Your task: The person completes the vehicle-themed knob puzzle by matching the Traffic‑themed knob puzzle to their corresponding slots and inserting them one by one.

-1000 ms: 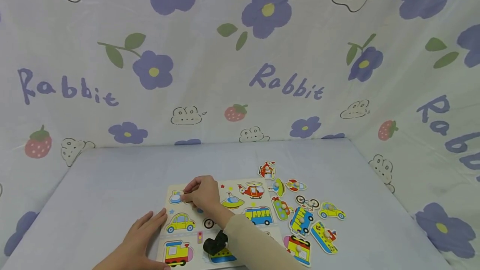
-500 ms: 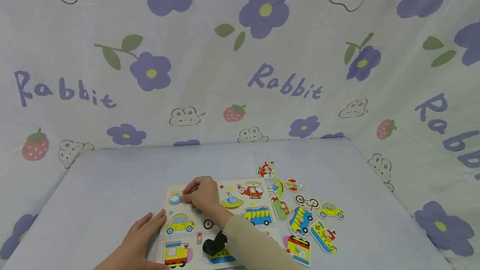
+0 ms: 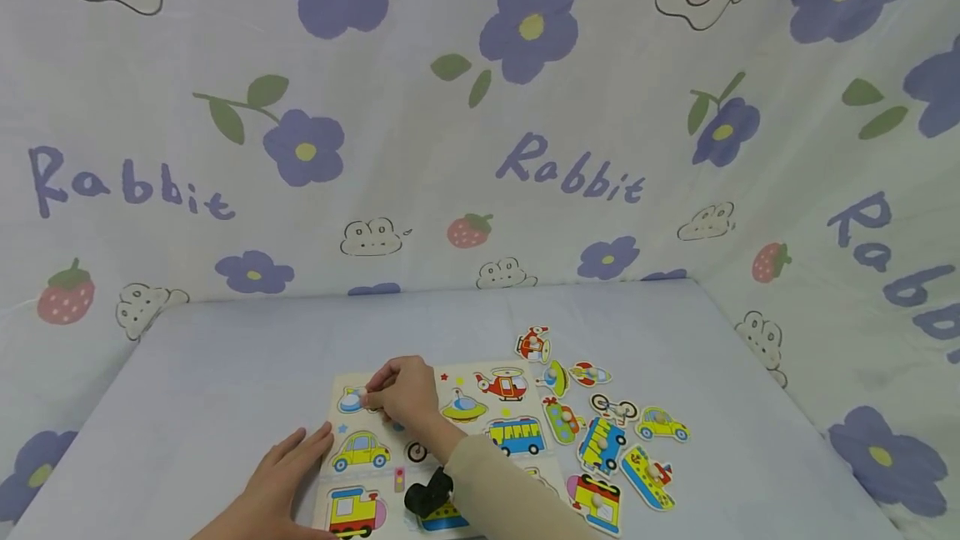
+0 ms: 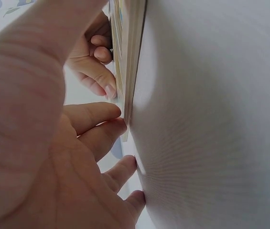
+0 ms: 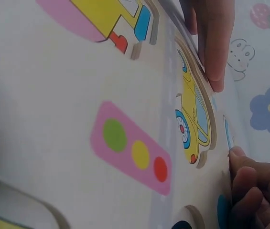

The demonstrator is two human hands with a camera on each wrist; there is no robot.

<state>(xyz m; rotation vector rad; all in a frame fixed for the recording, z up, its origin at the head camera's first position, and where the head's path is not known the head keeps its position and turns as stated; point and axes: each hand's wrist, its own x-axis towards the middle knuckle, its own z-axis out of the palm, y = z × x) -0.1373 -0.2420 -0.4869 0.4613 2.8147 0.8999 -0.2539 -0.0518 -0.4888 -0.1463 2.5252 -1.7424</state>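
Right hand [image 3: 408, 394], thumb and fingertips pinched on the blue-and-white piece [image 3: 349, 401], is the nearer to it at the puzzle board [image 5: 53, 109]'s far left corner, where it juts leftward, long axis partly hidden, as the left hand [image 3: 281, 477] spreads its fingers along the board's left edge.
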